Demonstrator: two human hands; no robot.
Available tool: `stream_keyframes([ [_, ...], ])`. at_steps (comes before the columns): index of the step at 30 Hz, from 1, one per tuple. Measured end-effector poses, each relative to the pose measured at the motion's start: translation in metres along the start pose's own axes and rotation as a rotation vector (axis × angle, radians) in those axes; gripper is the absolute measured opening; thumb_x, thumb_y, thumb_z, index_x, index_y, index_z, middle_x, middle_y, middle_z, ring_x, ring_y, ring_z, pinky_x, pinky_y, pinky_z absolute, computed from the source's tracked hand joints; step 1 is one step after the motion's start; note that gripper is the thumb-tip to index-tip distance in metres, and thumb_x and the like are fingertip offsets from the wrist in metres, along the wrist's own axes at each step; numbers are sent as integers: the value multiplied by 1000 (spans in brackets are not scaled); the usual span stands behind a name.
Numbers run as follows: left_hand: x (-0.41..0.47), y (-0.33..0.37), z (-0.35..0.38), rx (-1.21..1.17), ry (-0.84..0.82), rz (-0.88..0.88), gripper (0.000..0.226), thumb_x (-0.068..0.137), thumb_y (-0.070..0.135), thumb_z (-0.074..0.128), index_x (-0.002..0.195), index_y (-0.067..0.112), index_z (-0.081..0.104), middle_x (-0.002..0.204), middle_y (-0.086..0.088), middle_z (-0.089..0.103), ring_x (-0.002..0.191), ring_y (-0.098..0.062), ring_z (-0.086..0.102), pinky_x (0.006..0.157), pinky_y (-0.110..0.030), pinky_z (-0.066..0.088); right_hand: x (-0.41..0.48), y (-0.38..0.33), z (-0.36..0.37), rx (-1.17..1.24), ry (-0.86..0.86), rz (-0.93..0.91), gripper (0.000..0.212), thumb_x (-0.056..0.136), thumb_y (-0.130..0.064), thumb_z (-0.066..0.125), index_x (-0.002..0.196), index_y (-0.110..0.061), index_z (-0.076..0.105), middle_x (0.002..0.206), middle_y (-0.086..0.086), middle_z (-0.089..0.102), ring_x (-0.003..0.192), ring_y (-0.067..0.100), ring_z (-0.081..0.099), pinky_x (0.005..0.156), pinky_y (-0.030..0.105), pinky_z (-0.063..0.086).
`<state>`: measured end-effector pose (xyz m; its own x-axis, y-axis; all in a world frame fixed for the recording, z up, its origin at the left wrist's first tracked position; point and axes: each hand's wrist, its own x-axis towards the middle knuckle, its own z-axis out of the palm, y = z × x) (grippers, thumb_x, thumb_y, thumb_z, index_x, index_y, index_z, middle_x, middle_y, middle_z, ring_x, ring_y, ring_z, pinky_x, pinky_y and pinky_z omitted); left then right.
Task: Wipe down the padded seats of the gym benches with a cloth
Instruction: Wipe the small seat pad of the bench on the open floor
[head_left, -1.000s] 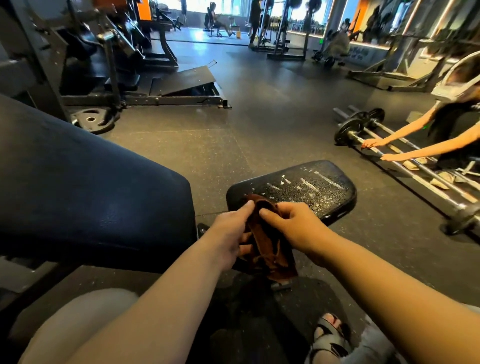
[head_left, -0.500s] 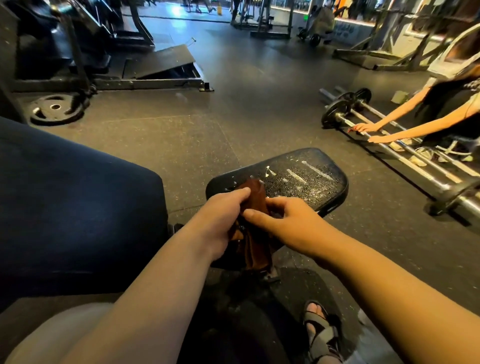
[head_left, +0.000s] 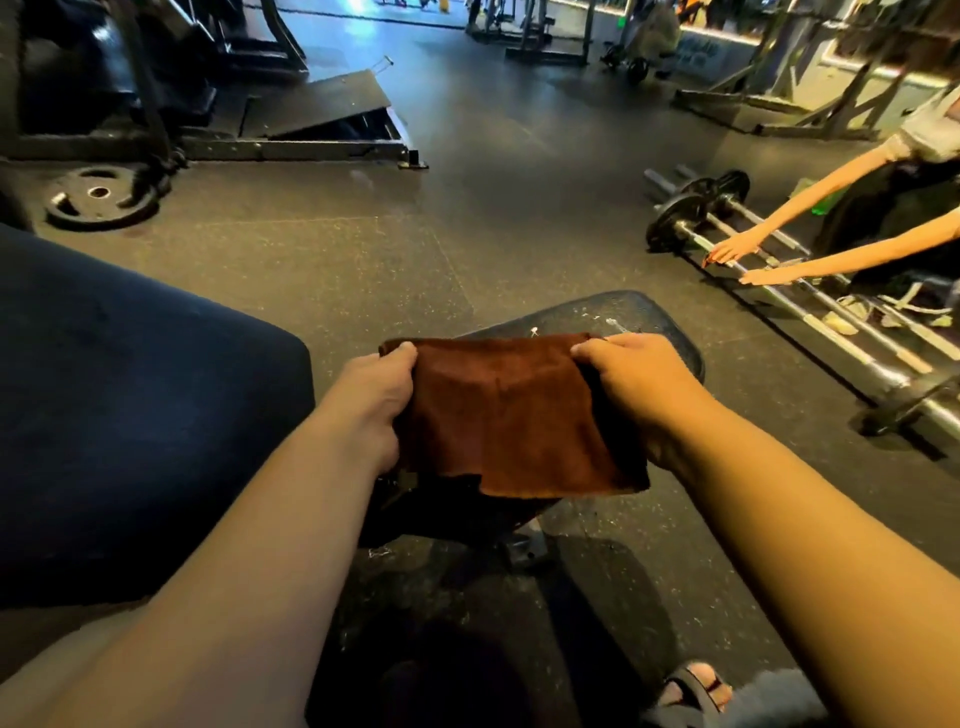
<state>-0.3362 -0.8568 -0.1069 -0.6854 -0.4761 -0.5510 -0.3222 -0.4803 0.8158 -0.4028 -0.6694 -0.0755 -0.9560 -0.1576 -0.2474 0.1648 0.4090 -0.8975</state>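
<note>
Your left hand (head_left: 376, 402) and right hand (head_left: 641, 387) each grip an upper corner of the brown cloth (head_left: 511, 418), fingers curled round its edges, stretching it flat between them. The cloth hangs spread just above the near end of the bench (head_left: 660, 327) seat pad, whose far end shows white streaks. A dark blue pad (head_left: 130, 415) sits to your left. At right, another person's hands (head_left: 732, 252) touch a barbell (head_left: 810, 317) on the floor
</note>
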Motion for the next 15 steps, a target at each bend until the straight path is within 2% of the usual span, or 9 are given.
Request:
stream_keyframes([
  [1,1,0,1,-20,4,-12,19,100,31,58,107,14,63,80,-11,70,59,-24,66,62,-40,58,1,-6,2,9,-14,5,11,90,-17,62,81,-13,60,63,10,48,56,21,45,50,27,36],
  [3,-1,1,6,-10,-22,19,18,99,30,61,95,13,65,70,-10,69,52,-23,65,56,-39,58,4,-12,4,0,-34,-19,19,90,-19,65,84,-1,65,70,23,59,62,24,53,54,34,49],
  [5,-6,3,15,133,-64,183,23,99,28,60,90,8,68,77,-11,70,62,-23,67,62,-36,57,7,-15,9,-77,-33,-124,26,90,-17,64,95,9,66,84,29,68,70,25,59,63,41,55],
  [7,-14,3,25,306,-127,348,38,100,35,55,93,1,70,80,-11,67,70,-23,64,66,-33,53,7,-15,17,-168,-58,-219,27,94,-19,59,100,7,65,90,26,70,74,23,59,72,50,55],
  [8,-19,3,29,345,-192,376,45,101,41,51,93,1,70,77,-10,64,70,-24,62,65,-33,50,6,-16,21,-167,-90,-230,30,96,-23,56,101,5,65,92,24,70,75,23,59,77,53,55],
  [10,-31,5,34,276,-379,303,55,103,50,40,97,3,69,74,-8,62,65,-23,62,61,-33,52,1,-17,24,-101,-205,-215,41,96,-41,54,101,-3,69,95,19,73,79,24,68,82,53,56],
  [12,-40,9,36,131,-517,194,62,104,49,29,110,-1,66,83,-13,65,63,-22,66,58,-34,57,-8,-18,21,-96,-331,-219,44,92,-54,60,105,-14,71,96,10,76,88,25,74,84,49,60],
  [13,-42,13,36,89,-511,171,61,103,45,27,111,-3,64,89,-17,67,64,-25,67,57,-35,58,-12,-20,17,-141,-333,-268,36,92,-48,65,107,-16,71,97,8,76,90,24,74,84,46,61],
  [15,-43,20,31,101,-343,209,48,98,32,32,105,-1,66,93,-18,70,65,-27,66,54,-32,56,-15,-22,10,-98,-249,-318,19,94,-22,67,110,-12,70,102,14,75,96,27,72,87,46,59],
])
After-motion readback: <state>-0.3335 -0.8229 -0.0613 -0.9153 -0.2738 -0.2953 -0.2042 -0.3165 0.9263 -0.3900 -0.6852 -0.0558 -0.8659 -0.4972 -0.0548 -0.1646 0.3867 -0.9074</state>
